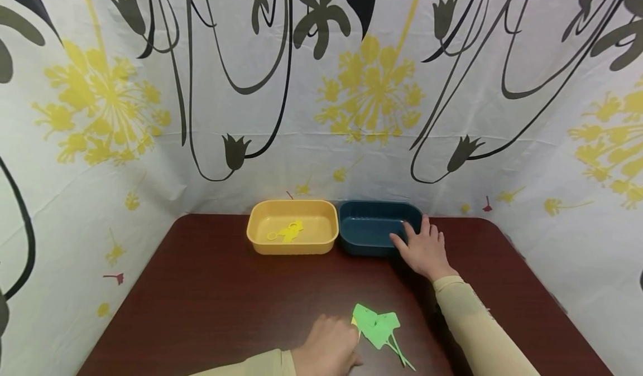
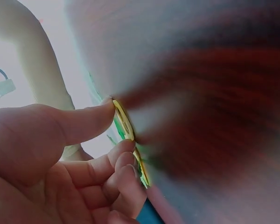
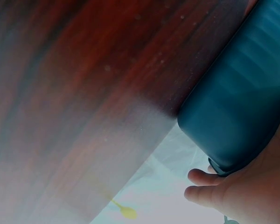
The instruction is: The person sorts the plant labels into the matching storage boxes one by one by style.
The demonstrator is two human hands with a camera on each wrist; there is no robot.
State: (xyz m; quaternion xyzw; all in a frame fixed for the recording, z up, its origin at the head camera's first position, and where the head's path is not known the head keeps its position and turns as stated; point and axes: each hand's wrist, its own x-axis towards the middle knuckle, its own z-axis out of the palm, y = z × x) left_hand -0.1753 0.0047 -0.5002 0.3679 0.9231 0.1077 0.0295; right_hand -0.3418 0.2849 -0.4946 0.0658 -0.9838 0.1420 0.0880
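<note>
My left hand (image 1: 329, 345) is low over the table near its front. In the left wrist view, its thumb and fingers pinch a thin, flat yellow piece (image 2: 123, 120), seen almost edge-on, so its full outline is hidden. Right beside that hand lie flat green kite-shaped cutouts (image 1: 374, 326) with thin crossing tails, overlapping one another. At the right end of a dark blue bin (image 1: 372, 251), my right hand (image 1: 424, 250) rests on the rim with its fingers spread. The right wrist view shows fingertips (image 3: 200, 193) reaching past the bin's end.
A yellow bin (image 1: 293, 249) stands left of the blue one at the table's back, with flat yellow cutouts (image 1: 291, 231) inside. The dark brown table (image 1: 211, 298) meets a patterned white cloth (image 1: 311, 169) behind and at both sides.
</note>
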